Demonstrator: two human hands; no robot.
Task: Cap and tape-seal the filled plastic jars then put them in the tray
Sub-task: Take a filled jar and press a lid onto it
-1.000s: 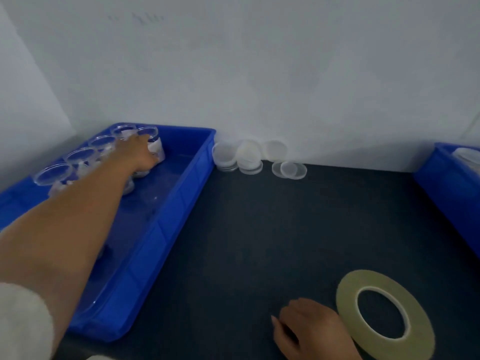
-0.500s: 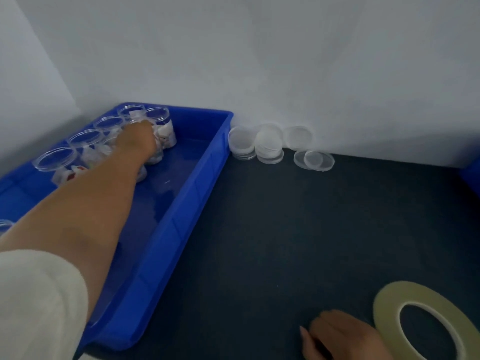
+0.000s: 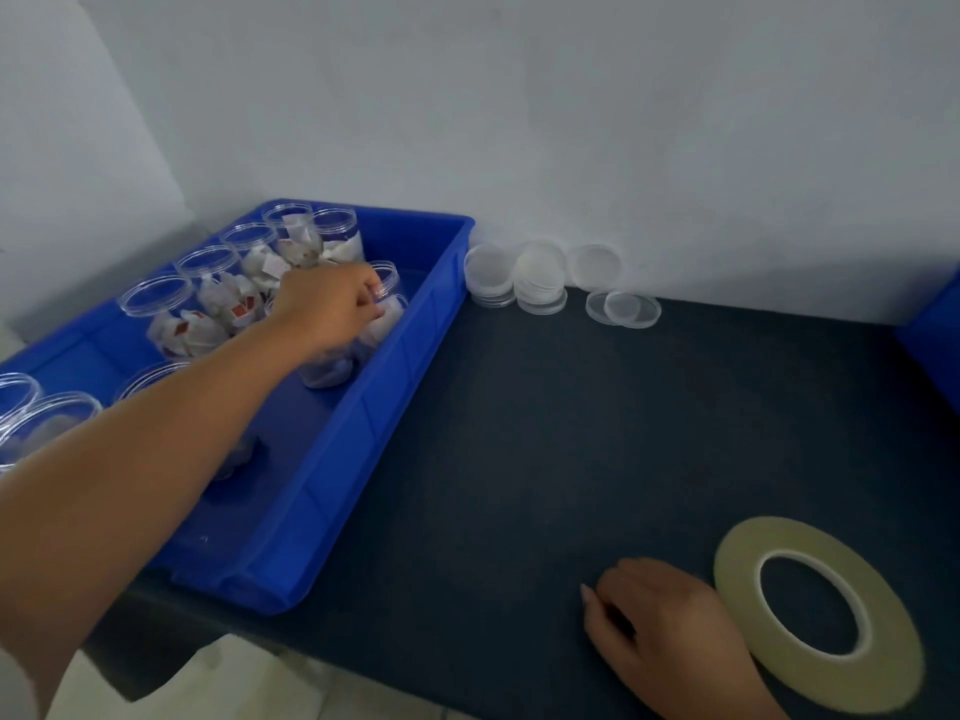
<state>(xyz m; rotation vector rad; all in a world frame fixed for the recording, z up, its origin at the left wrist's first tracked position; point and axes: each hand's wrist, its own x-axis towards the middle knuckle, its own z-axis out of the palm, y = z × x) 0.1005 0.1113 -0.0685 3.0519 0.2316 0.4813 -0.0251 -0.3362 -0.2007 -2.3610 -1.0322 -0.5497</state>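
Clear uncapped plastic jar (image 3: 327, 374), in blue plastic tray (image 3: 415, 324), gripped at rim by left hand (image 3: 327, 301); right hand (image 3: 660, 626) slack, empty, beside yellowish tape roll (image 3: 815, 615); step judged: fetching jar; next: lifting out, capping.

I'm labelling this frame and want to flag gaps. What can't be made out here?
Head view only:
- Held jar in the left hand's grip: contents mostly covered by the fingers.
- Jars at the left edge: cut off by the frame.
- Jar under the forearm: mostly hidden by that arm.
- Blue bin on the right: cropped, contents unseen.
- Tape roll: loose end too faint to find.
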